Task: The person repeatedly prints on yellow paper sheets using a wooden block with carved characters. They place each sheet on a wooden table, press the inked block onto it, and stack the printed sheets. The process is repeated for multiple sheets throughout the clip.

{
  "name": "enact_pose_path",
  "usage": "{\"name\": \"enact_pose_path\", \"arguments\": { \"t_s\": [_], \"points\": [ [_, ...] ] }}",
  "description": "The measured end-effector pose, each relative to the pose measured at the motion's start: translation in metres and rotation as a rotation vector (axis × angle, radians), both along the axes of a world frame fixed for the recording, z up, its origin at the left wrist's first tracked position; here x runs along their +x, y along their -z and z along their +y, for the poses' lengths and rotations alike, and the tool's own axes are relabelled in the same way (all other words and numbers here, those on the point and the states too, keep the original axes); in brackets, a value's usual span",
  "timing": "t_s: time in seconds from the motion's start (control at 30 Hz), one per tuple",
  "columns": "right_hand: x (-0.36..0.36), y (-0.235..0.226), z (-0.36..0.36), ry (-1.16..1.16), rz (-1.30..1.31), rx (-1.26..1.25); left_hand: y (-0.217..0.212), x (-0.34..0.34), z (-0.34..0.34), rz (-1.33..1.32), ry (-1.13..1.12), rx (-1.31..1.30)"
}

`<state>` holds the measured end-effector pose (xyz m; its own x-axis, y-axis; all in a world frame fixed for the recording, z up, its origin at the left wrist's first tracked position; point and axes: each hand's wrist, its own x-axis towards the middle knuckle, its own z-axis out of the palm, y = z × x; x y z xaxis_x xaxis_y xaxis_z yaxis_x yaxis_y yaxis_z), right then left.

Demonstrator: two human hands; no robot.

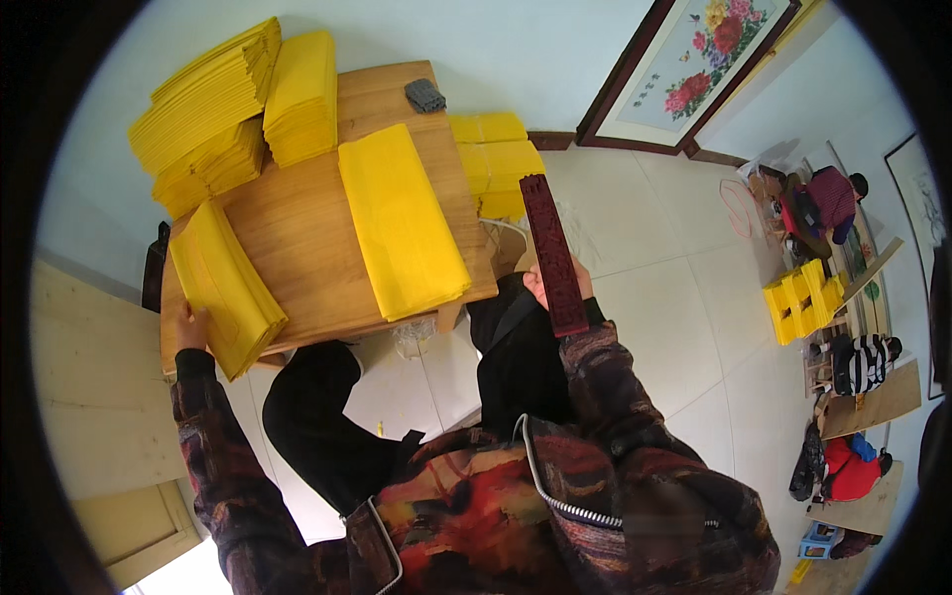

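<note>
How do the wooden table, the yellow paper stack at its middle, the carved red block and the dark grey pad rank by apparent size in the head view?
1. wooden table
2. yellow paper stack
3. carved red block, held in the right hand and nearer the camera, so it may look larger than it is
4. dark grey pad

No labels, signs or screens show anywhere in the frame. The nearest things to packages are plain yellow paper bundles: tall stacks [213,104] at the upper left, one long flat bundle [402,220] at upper centre, a slanted bundle [226,288] at centre left, all on the table [307,233], and a further yellow pile [805,297] on the floor at the right edge.
</note>
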<state>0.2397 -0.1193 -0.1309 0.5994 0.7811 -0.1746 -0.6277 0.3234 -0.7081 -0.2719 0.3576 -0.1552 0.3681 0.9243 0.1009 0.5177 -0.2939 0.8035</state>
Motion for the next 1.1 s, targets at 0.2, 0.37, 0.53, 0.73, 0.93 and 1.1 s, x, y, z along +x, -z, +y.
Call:
{"name": "enact_pose_path", "arguments": {
  "t_s": [0.2,0.37,0.53,0.73,0.93,1.1],
  "points": [
    [-0.003,-0.005,0.002,-0.052,0.186,0.131,-0.007,-0.003,-0.036,-0.393,-0.174,-0.406],
    [-0.001,-0.003,-0.002,-0.143,0.244,0.146,-0.036,-0.008,-0.062,-0.338,-0.296,-0.142],
    [-0.003,-0.001,0.0,-0.071,0.159,0.054,-0.099,0.022,-0.133,-0.591,-0.274,0.419],
    [0.0,-0.031,0.024,-0.246,0.153,-0.049,-0.107,0.162,-0.282,-0.172,0.143,0.405],
    [-0.015,-0.109,0.112,-0.3,-0.427,0.081,-0.069,0.216,-0.308,0.062,0.393,0.444],
    [-0.036,-0.139,0.193,-0.239,-1.221,-0.5,-0.045,0.224,-0.309,-0.041,0.32,0.428]
  ]
}}
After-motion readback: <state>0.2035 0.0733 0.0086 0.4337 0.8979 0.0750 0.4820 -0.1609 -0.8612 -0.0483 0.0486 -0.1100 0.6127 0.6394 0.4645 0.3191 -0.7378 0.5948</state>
